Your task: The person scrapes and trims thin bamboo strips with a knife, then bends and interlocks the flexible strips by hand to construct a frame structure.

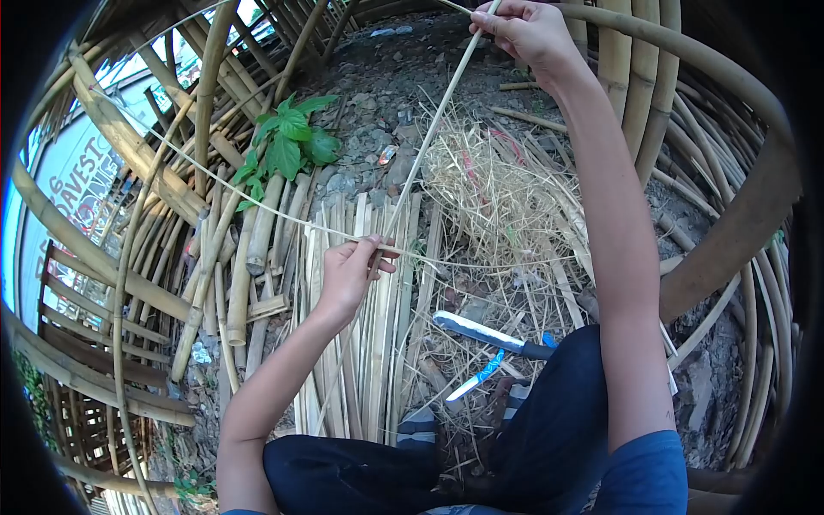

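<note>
My left hand (354, 273) is at the middle of the view, its fingers pinched on a thin pale bamboo strip (257, 204) that runs up to the upper left. My right hand (524, 34) is raised at the top, closed on the upper end of another long strip (442, 112). This second strip slants down and crosses the first at my left hand. Under my left hand lies a bundle of flat split bamboo slats (369, 343). A large knife (481, 330) with a dark handle rests on the ground to the right, beside a blue-and-white object (476, 375).
Dry shavings (489, 189) are heaped ahead on stony ground. A green leafy plant (292, 137) grows at the upper left. Bamboo poles (137, 154) lean and cross on the left; thick poles (644, 77) and a curved pole (730, 232) stand at right. My bent knees (558, 421) are at the bottom.
</note>
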A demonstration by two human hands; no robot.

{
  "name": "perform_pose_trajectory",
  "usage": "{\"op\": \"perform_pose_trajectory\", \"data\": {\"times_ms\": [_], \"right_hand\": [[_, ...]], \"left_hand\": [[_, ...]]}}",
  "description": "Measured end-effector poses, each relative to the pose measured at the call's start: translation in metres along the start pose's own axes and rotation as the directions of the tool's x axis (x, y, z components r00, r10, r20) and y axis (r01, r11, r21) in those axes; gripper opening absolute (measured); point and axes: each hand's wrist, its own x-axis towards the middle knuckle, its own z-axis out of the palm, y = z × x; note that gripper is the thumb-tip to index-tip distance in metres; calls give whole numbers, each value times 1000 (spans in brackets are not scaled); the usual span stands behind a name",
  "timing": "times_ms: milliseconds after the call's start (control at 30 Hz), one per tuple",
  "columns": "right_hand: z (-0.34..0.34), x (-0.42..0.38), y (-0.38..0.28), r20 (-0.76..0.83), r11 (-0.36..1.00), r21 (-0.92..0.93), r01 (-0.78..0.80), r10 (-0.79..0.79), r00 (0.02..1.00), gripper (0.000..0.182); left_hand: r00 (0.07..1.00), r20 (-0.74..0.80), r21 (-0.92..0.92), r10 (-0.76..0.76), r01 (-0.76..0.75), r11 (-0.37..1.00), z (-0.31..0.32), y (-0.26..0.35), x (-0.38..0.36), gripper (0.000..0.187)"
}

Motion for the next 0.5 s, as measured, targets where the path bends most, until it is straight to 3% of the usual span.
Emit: {"op": "perform_pose_trajectory", "data": {"times_ms": [133,267,300,400,500], "right_hand": [[1,1,6,1,999,-47,-2,2,1000,7],[3,3,11,12,994,-103,21,-20,1000,14],[3,3,12,15,994,-99,50,-48,999,13],[0,4,15,11,988,-95,124,-123,992,12],[-4,5,18,16,994,-88,58,-56,998,12]], "left_hand": [[999,34,-98,-30,33,995,-4,-20,-5,39],[999,33,-43,-35,37,998,1,-24,-8,39],[999,13,-135,-49,50,990,6,-25,-9,39],[998,33,-109,45,-41,993,7,-32,-11,38],[997,34,-99,74,-70,993,10,-32,-14,38]]}}
